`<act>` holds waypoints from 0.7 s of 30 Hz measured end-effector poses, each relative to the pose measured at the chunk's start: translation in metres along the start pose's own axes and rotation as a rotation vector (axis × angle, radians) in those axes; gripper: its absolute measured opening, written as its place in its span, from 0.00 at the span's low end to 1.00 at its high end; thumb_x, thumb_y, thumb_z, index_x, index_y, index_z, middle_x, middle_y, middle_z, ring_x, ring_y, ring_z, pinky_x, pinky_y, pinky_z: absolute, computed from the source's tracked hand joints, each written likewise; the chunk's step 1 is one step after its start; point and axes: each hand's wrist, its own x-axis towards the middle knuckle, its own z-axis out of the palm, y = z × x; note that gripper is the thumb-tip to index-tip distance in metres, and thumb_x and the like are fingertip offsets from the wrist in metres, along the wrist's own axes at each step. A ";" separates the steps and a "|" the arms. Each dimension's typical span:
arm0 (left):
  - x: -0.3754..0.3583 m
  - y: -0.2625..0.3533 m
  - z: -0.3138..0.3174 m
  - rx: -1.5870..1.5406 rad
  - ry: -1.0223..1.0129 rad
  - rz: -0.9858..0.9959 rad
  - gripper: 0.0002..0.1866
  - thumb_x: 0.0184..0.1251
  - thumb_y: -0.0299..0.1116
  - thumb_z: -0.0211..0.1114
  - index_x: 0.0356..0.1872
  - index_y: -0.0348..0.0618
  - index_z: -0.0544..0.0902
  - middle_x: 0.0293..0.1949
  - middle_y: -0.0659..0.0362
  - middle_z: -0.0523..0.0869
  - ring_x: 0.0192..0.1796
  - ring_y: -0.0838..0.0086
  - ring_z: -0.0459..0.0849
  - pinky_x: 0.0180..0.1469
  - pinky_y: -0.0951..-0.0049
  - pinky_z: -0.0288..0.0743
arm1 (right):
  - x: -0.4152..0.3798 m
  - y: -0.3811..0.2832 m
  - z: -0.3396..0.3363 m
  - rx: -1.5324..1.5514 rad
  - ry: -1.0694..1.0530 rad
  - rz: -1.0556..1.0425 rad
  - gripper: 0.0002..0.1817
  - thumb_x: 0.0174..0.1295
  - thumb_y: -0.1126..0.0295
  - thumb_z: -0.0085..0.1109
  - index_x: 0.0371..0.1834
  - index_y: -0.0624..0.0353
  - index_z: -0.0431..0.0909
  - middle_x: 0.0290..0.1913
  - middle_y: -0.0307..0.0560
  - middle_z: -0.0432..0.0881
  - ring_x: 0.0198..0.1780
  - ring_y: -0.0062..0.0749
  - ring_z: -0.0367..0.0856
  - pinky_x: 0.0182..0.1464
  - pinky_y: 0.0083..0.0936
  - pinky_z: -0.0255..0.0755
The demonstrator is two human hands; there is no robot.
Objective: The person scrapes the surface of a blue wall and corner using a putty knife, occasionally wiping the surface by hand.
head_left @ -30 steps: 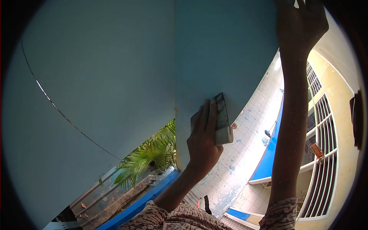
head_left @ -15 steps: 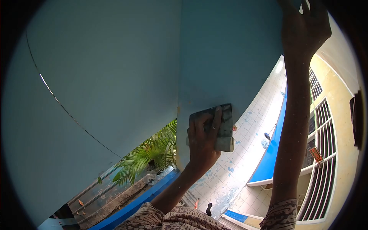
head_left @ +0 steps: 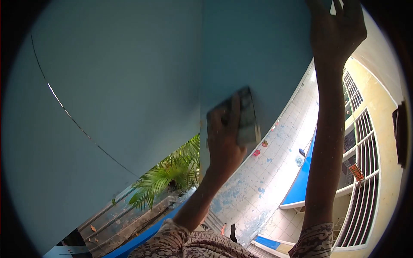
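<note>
**Flat block held tilted at the wall**

By uneven pressure from the left hand (head_left: pixel 226 144), an edge of the flat block (head_left: pixel 248 117) could be dug into the blue-green wall (head_left: pixel 258 56); if the hold were loosened, the block could be dropped towards the tiled floor (head_left: pixel 275 163) beyond. The left fingers are laid slightly apart along the back of the block, which is gripped and appears pressed to the wall, just beside the vertical corner line. The right hand (head_left: pixel 337 36) is raised by the wall's outer edge, with gaps seen between its fingers; because the tips are cut off, it cannot be told what is gripped or touched there. Farther off, palm leaves (head_left: pixel 170 174) are seen.
</note>
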 end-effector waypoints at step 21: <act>-0.031 -0.007 0.003 -0.067 -0.087 -0.043 0.44 0.56 0.19 0.69 0.79 0.44 0.69 0.52 0.48 0.73 0.46 0.57 0.82 0.47 0.59 0.82 | 0.000 0.013 0.006 0.090 0.097 -0.130 0.36 0.57 0.71 0.78 0.70 0.64 0.76 0.64 0.61 0.83 0.68 0.51 0.80 0.73 0.51 0.73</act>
